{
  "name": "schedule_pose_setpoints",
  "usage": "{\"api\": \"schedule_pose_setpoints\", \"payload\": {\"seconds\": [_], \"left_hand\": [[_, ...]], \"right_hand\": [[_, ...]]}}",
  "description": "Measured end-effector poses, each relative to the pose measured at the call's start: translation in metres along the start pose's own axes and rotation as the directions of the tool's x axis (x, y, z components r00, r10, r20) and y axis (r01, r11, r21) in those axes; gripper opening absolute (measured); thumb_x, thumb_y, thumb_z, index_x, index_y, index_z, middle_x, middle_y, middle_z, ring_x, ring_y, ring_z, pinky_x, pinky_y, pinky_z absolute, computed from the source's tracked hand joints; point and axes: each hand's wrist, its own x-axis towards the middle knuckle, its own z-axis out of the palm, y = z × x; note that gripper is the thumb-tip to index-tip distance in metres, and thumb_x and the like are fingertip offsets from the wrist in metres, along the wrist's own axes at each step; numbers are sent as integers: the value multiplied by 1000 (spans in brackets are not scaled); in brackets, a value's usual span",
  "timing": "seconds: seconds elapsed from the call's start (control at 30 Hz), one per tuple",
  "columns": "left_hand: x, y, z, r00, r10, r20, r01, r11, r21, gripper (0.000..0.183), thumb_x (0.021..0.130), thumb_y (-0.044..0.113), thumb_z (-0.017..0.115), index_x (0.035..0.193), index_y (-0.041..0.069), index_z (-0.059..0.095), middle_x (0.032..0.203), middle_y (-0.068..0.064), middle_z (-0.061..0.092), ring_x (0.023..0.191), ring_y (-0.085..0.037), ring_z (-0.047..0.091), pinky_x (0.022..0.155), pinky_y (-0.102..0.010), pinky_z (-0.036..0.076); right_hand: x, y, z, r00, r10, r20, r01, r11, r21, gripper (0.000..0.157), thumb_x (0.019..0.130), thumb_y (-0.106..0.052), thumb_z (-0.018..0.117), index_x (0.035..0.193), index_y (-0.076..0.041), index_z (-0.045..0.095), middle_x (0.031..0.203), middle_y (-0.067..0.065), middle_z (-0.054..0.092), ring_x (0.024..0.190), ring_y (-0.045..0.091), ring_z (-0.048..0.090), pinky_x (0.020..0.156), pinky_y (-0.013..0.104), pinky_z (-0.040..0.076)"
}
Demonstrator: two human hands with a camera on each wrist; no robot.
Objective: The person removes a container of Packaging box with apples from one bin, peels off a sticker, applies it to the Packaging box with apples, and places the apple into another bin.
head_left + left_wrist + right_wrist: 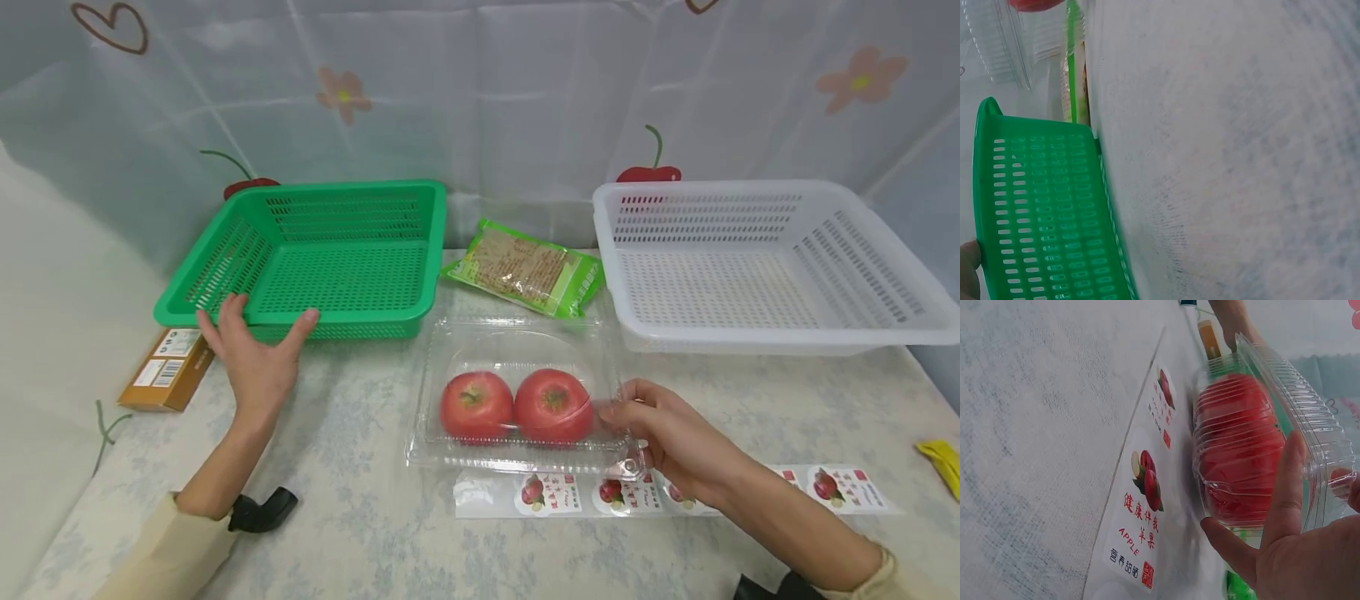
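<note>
A clear plastic clamshell box (pixel 480 342) with two red apples (pixel 553 406) inside sits in front of me, its lid over the fruit. My right hand (pixel 678 437) grips the box's right edge, thumb on top; the right wrist view shows fingers (pixel 1288 494) spread along its side. At the front rim of a green basket (pixel 360 321), my left hand (pixel 258 358) touches with spread fingers and thumb. One fingertip (pixel 969 256) shows against the basket's rim in the left wrist view. Under the box's near edge lies a strip of apple stickers (pixel 555 494), partly hidden by the right hand.
A white basket (pixel 750 336) stands at the back right. Between the baskets lies a green-and-clear food packet (pixel 525 265). An orange-brown carton (pixel 168 375) is beside the green basket's front left corner. A small yellow item (pixel 941 467) lies at the right edge.
</note>
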Motion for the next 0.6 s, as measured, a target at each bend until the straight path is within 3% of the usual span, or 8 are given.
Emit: {"api": "schedule_pose_setpoints", "payload": {"seconds": [0.1,0.23,0.47,0.6], "left_hand": [[-1,-1,0,1000,1,3,0,1000,-1,83,86,37,77,149,5,35,159,-1,24,147,-15,-17,118,-37,9],[-1,-2,0,1000,11,6,-11,1000,-1,82,86,37,77,149,4,35,159,-2,24,147,-15,-17,118,-38,9],[0,-3,-2,999,20,41,-22,998,60,85,88,42,74,152,6,31,163,0,13,146,-17,-20,118,-46,8],[1,-2,-2,997,41,64,-48,993,111,86,89,45,71,153,6,30,164,-1,4,146,-21,-22,117,-52,6]], "right_hand": [[9,0,-1,1000,14,-15,-14,999,33,35,94,-25,65,106,-4,40,103,9,51,81,16,48,53,22,38],[20,-3,-4,999,13,-34,-12,1000,24,39,93,-26,67,109,-2,41,104,10,55,83,16,50,57,22,41],[31,-10,-7,995,-64,-79,54,992,-116,49,94,-29,67,119,3,40,110,13,47,99,23,47,68,34,52],[28,-9,-7,989,-106,-102,80,971,-225,60,96,-35,65,133,5,37,124,20,50,109,30,49,73,36,55]]}}
